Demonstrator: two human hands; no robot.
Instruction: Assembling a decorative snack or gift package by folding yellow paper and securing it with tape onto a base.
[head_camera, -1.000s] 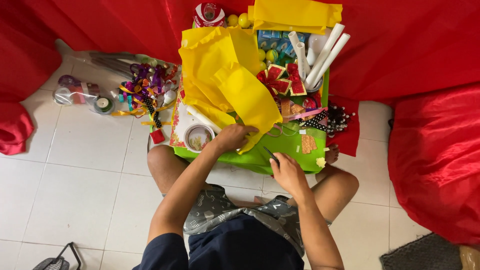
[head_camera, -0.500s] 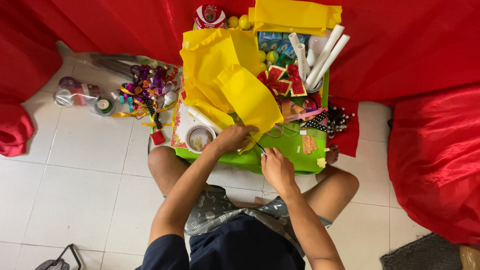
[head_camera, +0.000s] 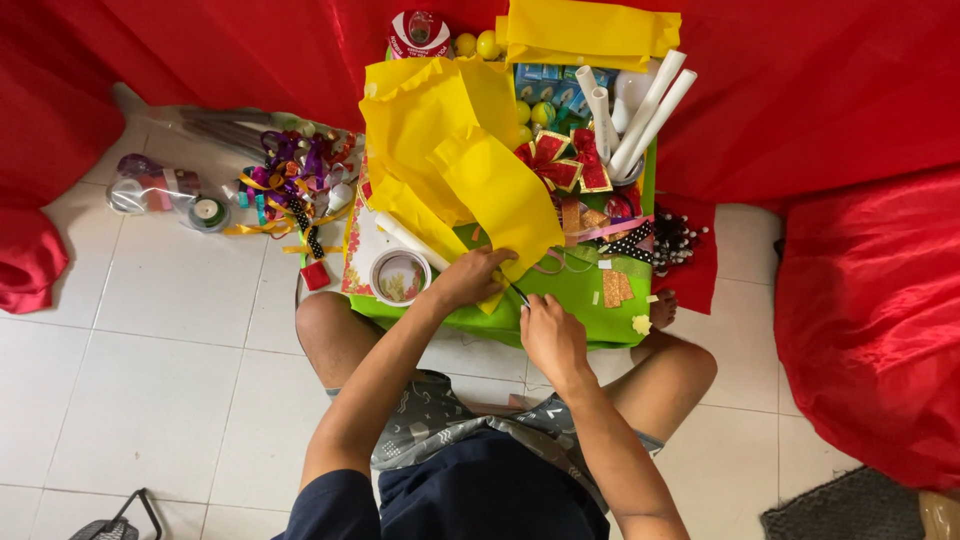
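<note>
Yellow crinkled tissue paper (head_camera: 470, 165) at frame centre is pinched by the left hand (head_camera: 470, 280), while the right hand (head_camera: 550, 335) grips a thin dark tool (head_camera: 518, 293) over the green surface (head_camera: 580, 290).

Floor (head_camera: 150, 330) = pale square tiles w/ thin grey grout lines, evenly lit, no hard shadows. Red cloth (head_camera: 830, 110) draped across the whole top of view, bunched lower left edge and piled in a big fold at right, covering the floor there. Dark grey mat corner (head_camera: 850, 510) bottom right, black wire-frame thing (head_camera: 115, 520) poking in bottom left; no walls or windows in view.
</note>
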